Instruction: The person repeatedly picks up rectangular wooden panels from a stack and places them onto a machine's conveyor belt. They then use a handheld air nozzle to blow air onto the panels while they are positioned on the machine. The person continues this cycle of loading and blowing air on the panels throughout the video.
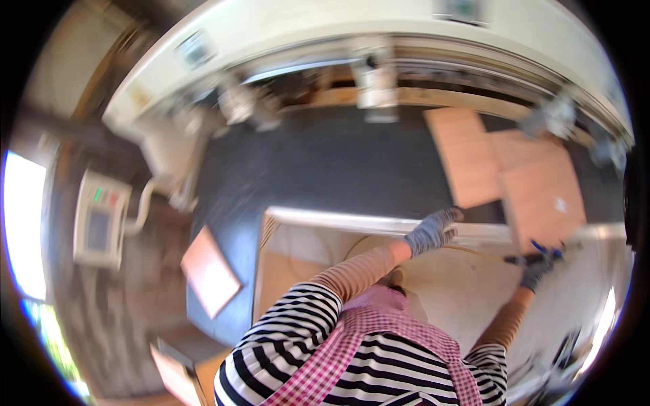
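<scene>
My left hand [433, 231], in a grey work glove, rests on the far edge of a large pale board [447, 284] lying in front of me. My right hand [538, 271], in a darker glove, is closed around a small dark tool with a blue tip [542, 252] at the board's right side. A thin yellowish line or cord [467, 250] runs across the board between the two hands. My striped sleeves and pink checked apron fill the lower middle.
Beyond the board lies a dark machine bed [325, 162] with brown wooden panels [535, 183] stacked at its right. A large white machine housing [352, 34] arcs over the back. A control panel [100, 220] stands left; a loose brown panel [210, 271] leans nearby.
</scene>
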